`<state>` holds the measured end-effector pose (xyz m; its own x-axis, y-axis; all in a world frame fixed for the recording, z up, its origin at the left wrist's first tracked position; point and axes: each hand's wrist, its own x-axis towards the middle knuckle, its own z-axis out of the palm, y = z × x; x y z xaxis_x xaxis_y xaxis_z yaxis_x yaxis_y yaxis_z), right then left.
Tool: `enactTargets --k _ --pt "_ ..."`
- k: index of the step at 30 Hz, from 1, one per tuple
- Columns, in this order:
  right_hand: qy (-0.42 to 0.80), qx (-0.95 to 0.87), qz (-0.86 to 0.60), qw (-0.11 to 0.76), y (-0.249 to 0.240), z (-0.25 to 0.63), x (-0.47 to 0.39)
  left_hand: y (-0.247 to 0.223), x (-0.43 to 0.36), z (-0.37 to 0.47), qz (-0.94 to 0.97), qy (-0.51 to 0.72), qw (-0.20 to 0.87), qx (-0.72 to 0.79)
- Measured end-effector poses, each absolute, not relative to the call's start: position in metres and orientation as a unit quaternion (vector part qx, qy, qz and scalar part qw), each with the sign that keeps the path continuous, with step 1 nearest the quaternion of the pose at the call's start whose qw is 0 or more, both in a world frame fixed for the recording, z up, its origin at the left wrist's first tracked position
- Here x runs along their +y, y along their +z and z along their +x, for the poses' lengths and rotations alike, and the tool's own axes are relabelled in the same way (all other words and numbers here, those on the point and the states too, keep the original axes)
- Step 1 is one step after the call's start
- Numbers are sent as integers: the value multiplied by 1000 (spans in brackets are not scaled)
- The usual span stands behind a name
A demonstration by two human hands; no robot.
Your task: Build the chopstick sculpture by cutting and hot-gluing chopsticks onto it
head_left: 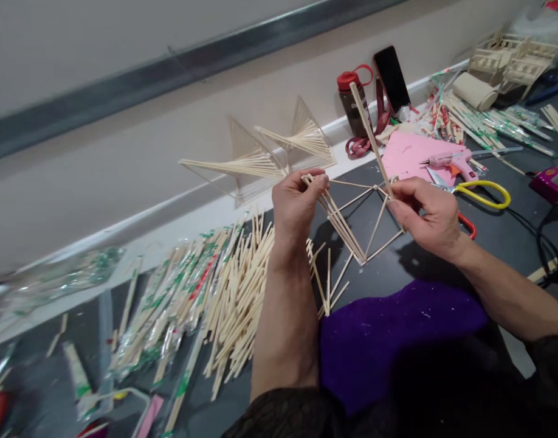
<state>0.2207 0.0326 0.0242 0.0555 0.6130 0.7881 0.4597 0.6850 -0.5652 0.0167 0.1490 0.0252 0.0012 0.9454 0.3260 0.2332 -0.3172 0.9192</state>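
1. Several clear wrappers (169,295) hold wooden sticks (149,322); loose sticks (242,298) lie heaped beside them.
2. Grey tabletop (493,243) runs along a pale wall (124,164), where a red-lidded bottle (351,112) stands.
3. My left hand (295,204) pinches the stick frame (343,225) in front of me; my right hand (427,213) has thumb and fingers clamped on one raised stick (371,139) beside it.

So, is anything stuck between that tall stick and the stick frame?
Nothing visible is in the way. The right hand holds the stick close by the frame; the scissors lie off past that hand.
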Motion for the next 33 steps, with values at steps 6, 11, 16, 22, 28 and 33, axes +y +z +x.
enactTargets --k 6,11,16,22,28,33 --pt "76 -699 -401 588 25 214 27 25 155 4 601 544 341 475" --pt "101 -708 -431 551 20 208 24 22 158 -2 596 539 371 466" --pt "128 -729 -461 489 14 207 24 23 156 -7 594 512 397 476" --pt "157 -747 -499 410 7 203 24 28 152 -11 589 520 447 428" --pt "132 -765 -505 377 0 197 26 29 153 -16 582 517 477 409" --pt "78 -773 -508 373 3 186 31 24 157 -19 591 519 475 394"
